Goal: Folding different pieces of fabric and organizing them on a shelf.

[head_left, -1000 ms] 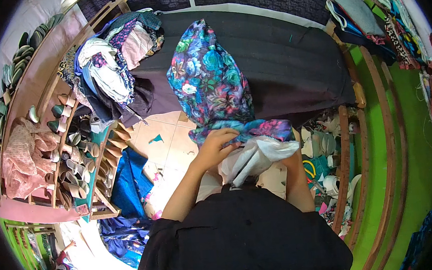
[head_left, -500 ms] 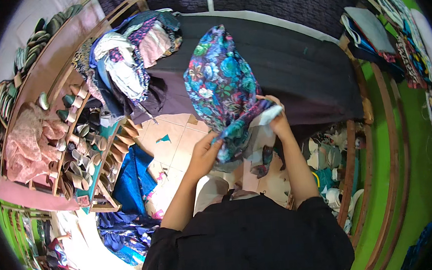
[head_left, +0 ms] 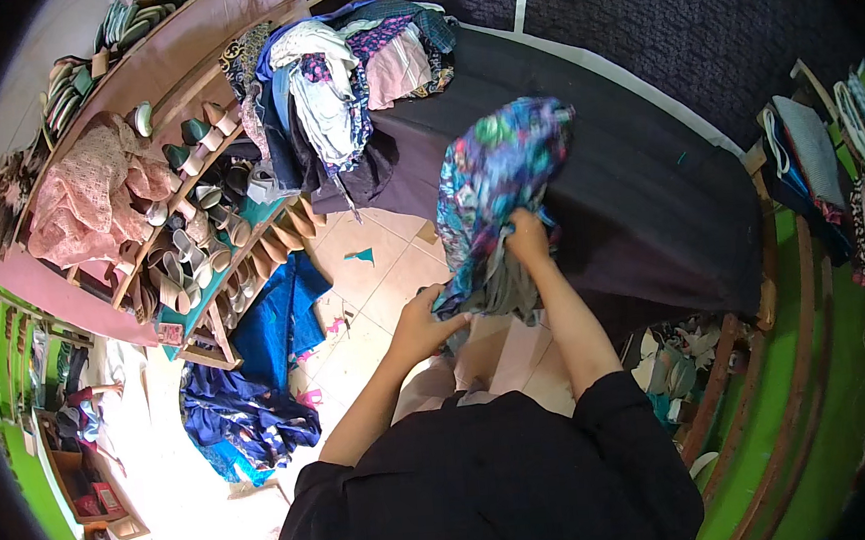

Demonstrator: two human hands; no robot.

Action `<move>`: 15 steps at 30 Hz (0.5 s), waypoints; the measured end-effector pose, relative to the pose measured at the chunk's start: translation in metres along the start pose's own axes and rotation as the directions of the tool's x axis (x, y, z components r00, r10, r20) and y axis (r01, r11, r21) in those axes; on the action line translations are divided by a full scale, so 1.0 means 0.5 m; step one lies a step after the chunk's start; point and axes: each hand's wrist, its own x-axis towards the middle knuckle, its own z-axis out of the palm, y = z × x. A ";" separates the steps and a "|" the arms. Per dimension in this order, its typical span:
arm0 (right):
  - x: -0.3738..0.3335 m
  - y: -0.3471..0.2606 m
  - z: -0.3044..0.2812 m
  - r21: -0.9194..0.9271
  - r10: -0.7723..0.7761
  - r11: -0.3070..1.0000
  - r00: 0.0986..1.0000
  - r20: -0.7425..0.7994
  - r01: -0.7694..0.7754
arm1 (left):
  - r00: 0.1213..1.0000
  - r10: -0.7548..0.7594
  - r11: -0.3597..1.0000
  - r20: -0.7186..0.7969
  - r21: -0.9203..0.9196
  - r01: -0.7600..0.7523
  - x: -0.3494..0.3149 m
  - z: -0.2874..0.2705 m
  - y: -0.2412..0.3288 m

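A floral cloth (head_left: 490, 166) in blue, teal and purple is held up in front of me, its far end smeared by motion. Grey fabric (head_left: 507, 287), perhaps its underside, hangs at the near end. My left hand (head_left: 423, 329) is closed on the lower left edge, thumb stretched along the cloth. Higher up on the right side, my right hand (head_left: 528, 240) grips a bunched part, its fingertips partly hidden in the folds. Behind the cloth lies a black-covered table (head_left: 636, 165).
A heap of mixed fabrics (head_left: 324, 87) lies at the table's left end. Wooden racks with shoe lasts (head_left: 194, 236) stand at the left. Blue cloths (head_left: 247, 413) lie on the tiled floor (head_left: 370, 239). Folded fabrics (head_left: 810, 148) hang on the right; wooden rails (head_left: 800, 365) run along the green wall.
The cloth has swung to the right and bunched up. My right hand has moved inward onto its middle, while the left keeps its edge. My view has turned, shifting the surroundings.
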 end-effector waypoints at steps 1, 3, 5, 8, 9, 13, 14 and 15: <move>-0.026 -0.013 0.024 -0.068 0.131 0.991 0.952 0.276 -0.117 | 1.000 -0.010 1.000 -0.030 0.024 0.010 -0.003 -0.006 -0.020; -0.131 0.171 0.156 -0.183 0.300 0.953 0.820 0.487 -0.240 | 0.995 -0.102 0.993 0.020 -0.059 0.103 0.007 0.002 -0.031; -0.230 0.322 0.305 -0.504 0.025 0.843 0.921 0.390 0.190 | 0.994 -0.054 0.998 0.093 -0.017 0.056 0.048 0.030 -0.018; -0.273 0.321 0.223 -0.122 -0.214 0.951 0.887 0.410 0.285 | 0.995 -0.038 0.999 0.087 -0.025 0.040 0.063 0.026 -0.032; -0.226 0.204 0.127 0.043 -0.122 0.992 0.817 0.564 0.118 | 1.000 -0.012 0.999 -0.011 -0.047 0.012 0.060 0.008 -0.059; -0.175 0.128 -0.080 0.357 -0.010 0.908 0.841 0.541 -0.219 | 1.000 -0.007 0.968 0.030 -0.251 0.014 0.109 0.004 -0.048; -0.164 0.050 -0.172 0.354 -0.085 0.928 0.858 0.507 -0.117 | 0.999 -0.014 0.967 0.031 -0.256 0.022 0.111 0.002 -0.045; -0.172 -0.007 -0.237 0.260 -0.131 0.965 0.885 0.446 0.012 | 0.999 -0.002 0.954 0.048 -0.298 0.016 0.113 0.002 -0.028</move>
